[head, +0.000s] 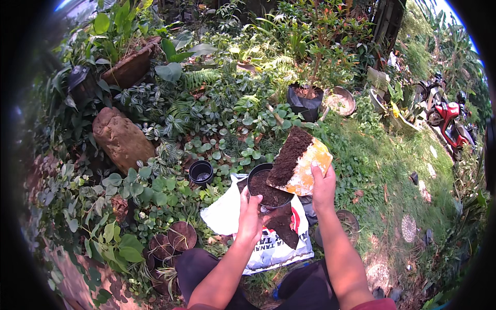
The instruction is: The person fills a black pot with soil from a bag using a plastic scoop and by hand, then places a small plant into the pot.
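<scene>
My right hand (324,185) grips the edge of a flat orange and white scoop (312,167), its far side heaped with dark soil (290,157). The scoop is tilted over the rim of a black plastic pot (255,175). Soil (270,193) fills part of that pot. Around the pot's near left side, my left hand (250,215) holds it with thumb and fingers. Beneath both hands lies an open white printed plastic sack (277,254), with more dark soil (285,228) in its opening. The sack bears writing.
A black pot (201,172) stands left of the sack. Several small potted plants (182,235) sit by my left knee. A large brown rock (122,139) and a black grow bag with a shrub (305,102) lie beyond. A red motorcycle (449,120) is parked at far right.
</scene>
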Action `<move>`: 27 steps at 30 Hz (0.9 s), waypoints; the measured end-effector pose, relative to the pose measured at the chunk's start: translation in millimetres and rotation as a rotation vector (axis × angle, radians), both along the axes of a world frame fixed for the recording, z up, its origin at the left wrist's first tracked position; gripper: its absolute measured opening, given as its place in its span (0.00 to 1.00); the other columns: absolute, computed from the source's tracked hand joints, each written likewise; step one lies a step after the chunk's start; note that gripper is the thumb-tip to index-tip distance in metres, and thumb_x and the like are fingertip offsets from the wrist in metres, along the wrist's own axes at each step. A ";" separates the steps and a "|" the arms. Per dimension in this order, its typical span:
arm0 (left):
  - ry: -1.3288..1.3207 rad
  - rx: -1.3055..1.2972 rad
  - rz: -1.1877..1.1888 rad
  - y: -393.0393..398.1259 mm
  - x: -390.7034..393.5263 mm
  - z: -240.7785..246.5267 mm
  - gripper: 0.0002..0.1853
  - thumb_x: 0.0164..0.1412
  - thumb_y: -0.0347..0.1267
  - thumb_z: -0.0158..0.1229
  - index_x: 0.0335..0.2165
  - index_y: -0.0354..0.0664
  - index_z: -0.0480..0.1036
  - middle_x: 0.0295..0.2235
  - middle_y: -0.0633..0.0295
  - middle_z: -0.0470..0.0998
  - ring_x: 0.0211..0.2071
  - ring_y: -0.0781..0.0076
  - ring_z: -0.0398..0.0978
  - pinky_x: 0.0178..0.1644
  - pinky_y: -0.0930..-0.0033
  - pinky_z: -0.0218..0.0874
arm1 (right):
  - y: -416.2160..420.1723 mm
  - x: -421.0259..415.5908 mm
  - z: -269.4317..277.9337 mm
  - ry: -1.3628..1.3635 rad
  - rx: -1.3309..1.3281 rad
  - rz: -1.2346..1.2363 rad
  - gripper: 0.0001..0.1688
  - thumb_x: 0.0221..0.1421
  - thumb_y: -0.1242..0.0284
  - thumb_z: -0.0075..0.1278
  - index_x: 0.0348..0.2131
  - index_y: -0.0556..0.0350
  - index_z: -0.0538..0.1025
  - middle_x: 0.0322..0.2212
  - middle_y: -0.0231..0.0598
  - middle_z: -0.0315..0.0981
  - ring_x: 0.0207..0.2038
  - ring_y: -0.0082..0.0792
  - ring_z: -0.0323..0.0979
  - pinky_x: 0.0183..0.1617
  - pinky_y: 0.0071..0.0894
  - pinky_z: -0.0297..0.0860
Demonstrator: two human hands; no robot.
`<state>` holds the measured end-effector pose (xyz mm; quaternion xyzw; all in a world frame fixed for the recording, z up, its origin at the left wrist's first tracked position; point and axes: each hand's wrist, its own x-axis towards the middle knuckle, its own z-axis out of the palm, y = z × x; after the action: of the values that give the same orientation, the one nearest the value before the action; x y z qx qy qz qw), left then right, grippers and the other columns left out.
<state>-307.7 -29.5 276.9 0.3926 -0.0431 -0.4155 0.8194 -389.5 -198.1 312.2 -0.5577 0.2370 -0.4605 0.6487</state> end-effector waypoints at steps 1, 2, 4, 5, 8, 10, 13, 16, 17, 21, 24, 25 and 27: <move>-0.003 0.002 0.004 -1.6 0.7 -0.7 0.22 0.61 0.34 0.45 0.54 0.51 0.54 0.51 0.56 0.63 0.46 0.57 0.71 0.46 0.46 0.70 | 1.0 0.8 -0.3 0.027 -0.065 -0.040 0.14 0.61 0.73 0.47 0.45 0.63 0.69 0.38 0.36 0.74 0.38 0.23 0.72 0.43 0.26 0.68; -0.006 0.005 0.008 -3.2 1.6 -1.6 0.22 0.61 0.34 0.44 0.53 0.51 0.54 0.50 0.56 0.63 0.46 0.57 0.71 0.46 0.46 0.70 | 1.8 1.7 0.4 0.018 -0.088 -0.044 0.15 0.62 0.72 0.47 0.45 0.63 0.69 0.39 0.35 0.74 0.37 0.22 0.71 0.43 0.25 0.68; -0.008 0.010 0.026 -2.1 5.0 -3.9 0.21 0.61 0.34 0.44 0.53 0.50 0.54 0.50 0.56 0.64 0.45 0.56 0.72 0.46 0.46 0.70 | 7.2 6.0 1.5 0.001 -0.127 -0.041 0.15 0.62 0.71 0.48 0.46 0.61 0.69 0.39 0.34 0.73 0.37 0.20 0.70 0.44 0.24 0.66; -0.006 0.008 0.035 -1.8 7.2 -5.2 0.21 0.61 0.34 0.44 0.52 0.50 0.54 0.50 0.56 0.64 0.44 0.57 0.72 0.46 0.46 0.70 | 9.7 8.8 2.3 -0.011 -0.123 -0.040 0.15 0.62 0.71 0.48 0.46 0.61 0.69 0.39 0.34 0.73 0.37 0.20 0.70 0.44 0.24 0.66; 0.003 0.019 0.054 -3.1 8.9 -6.8 0.21 0.61 0.33 0.45 0.52 0.49 0.55 0.49 0.55 0.65 0.44 0.57 0.72 0.45 0.47 0.70 | 12.1 14.2 5.0 -0.036 -0.133 -0.056 0.16 0.62 0.70 0.48 0.46 0.61 0.69 0.39 0.34 0.73 0.37 0.21 0.70 0.44 0.24 0.66; -0.001 0.021 0.055 -2.7 10.4 -5.4 0.23 0.61 0.32 0.45 0.54 0.49 0.53 0.50 0.55 0.65 0.45 0.58 0.71 0.45 0.49 0.70 | 13.5 17.5 6.4 -0.057 -0.155 -0.080 0.16 0.62 0.69 0.48 0.45 0.62 0.69 0.38 0.34 0.73 0.37 0.21 0.69 0.44 0.25 0.66; -0.021 0.004 0.074 -0.8 11.6 -2.6 0.27 0.61 0.28 0.45 0.58 0.50 0.50 0.51 0.56 0.64 0.48 0.61 0.69 0.45 0.53 0.70 | 15.3 18.1 8.6 -0.064 -0.232 -0.131 0.16 0.62 0.69 0.48 0.45 0.62 0.70 0.39 0.34 0.73 0.38 0.20 0.69 0.45 0.25 0.66; -0.043 0.002 0.127 -0.3 9.8 0.8 0.26 0.61 0.29 0.45 0.57 0.49 0.51 0.51 0.55 0.64 0.48 0.59 0.69 0.44 0.51 0.71 | 16.2 18.1 13.7 -0.051 -0.365 -0.275 0.16 0.63 0.68 0.47 0.45 0.62 0.70 0.39 0.35 0.73 0.39 0.20 0.68 0.45 0.25 0.65; -0.039 0.006 0.120 0.3 11.2 -3.3 0.25 0.61 0.31 0.45 0.56 0.50 0.51 0.50 0.54 0.64 0.48 0.58 0.69 0.44 0.50 0.71 | 15.7 17.6 16.4 -0.056 -0.373 -0.287 0.16 0.63 0.68 0.47 0.45 0.62 0.70 0.39 0.35 0.73 0.39 0.21 0.68 0.45 0.25 0.65; 0.016 -0.022 0.130 1.5 10.7 -2.3 0.24 0.62 0.32 0.44 0.56 0.50 0.52 0.49 0.54 0.64 0.49 0.56 0.68 0.44 0.47 0.70 | 6.4 13.9 27.4 -0.090 -0.368 -0.355 0.16 0.63 0.68 0.47 0.45 0.63 0.70 0.39 0.36 0.73 0.39 0.22 0.69 0.46 0.25 0.65; -0.042 0.012 0.162 3.1 8.2 1.1 0.24 0.61 0.33 0.45 0.54 0.43 0.53 0.49 0.50 0.62 0.49 0.50 0.67 0.49 0.41 0.68 | 0.7 10.9 30.3 -0.132 -0.317 -0.375 0.17 0.63 0.68 0.47 0.45 0.63 0.70 0.40 0.36 0.73 0.39 0.22 0.70 0.46 0.25 0.66; -0.149 0.067 0.194 2.8 5.5 3.6 0.25 0.60 0.34 0.46 0.54 0.41 0.53 0.49 0.49 0.61 0.49 0.48 0.67 0.50 0.39 0.67 | -1.6 10.1 30.2 -0.146 -0.299 -0.373 0.17 0.63 0.68 0.47 0.45 0.63 0.70 0.40 0.36 0.73 0.39 0.22 0.70 0.46 0.25 0.66; 0.099 -0.054 0.156 5.6 12.5 -1.2 0.27 0.59 0.36 0.48 0.54 0.38 0.52 0.49 0.47 0.59 0.49 0.47 0.66 0.52 0.37 0.65 | -5.7 8.0 29.2 -0.169 -0.285 -0.363 0.17 0.63 0.68 0.47 0.45 0.63 0.69 0.40 0.36 0.73 0.39 0.22 0.70 0.46 0.25 0.66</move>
<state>-295.1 -23.8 275.7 0.3516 0.0171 -0.3681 0.8606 -381.5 -203.8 341.4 -0.5513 0.2110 -0.6433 0.4875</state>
